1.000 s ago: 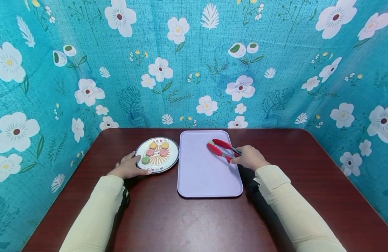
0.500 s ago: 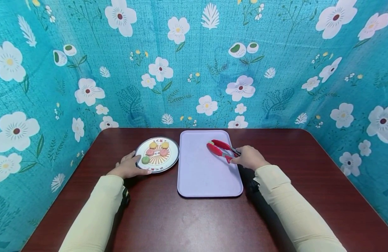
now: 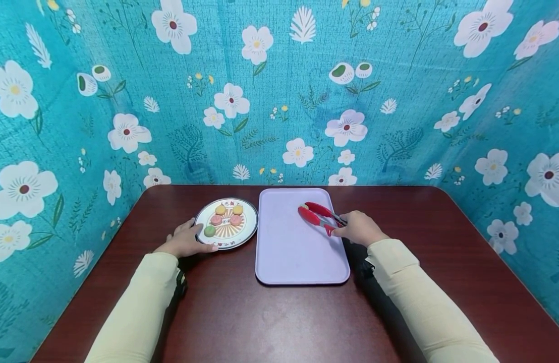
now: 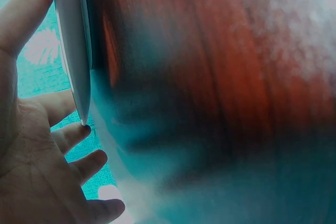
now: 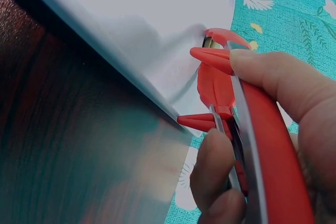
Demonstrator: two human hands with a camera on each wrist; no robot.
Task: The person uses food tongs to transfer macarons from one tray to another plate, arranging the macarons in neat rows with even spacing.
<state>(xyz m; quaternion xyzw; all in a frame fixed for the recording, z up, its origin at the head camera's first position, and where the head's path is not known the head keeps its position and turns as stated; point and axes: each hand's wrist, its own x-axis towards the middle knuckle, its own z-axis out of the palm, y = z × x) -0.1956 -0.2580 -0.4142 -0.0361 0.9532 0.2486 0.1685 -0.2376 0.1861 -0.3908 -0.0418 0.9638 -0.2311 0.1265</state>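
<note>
My left hand rests at the left rim of a round white plate, thumb along the near rim and fingers spread; in the left wrist view the plate appears edge-on. On the plate lie two yellow pastries, two pink pastries and one green pastry. My right hand grips a pair of red tongs over the far right of a lavender tray. Between the tong heads a small green piece shows, mostly covered; the right wrist view shows the tongs close over the tray.
Plate and tray stand side by side on a dark brown table. A teal flowered cloth hangs behind the table and round both sides.
The tong heads have come slightly closer together round the green piece since a second ago. Both hands, the plate and the tray stay in place.
</note>
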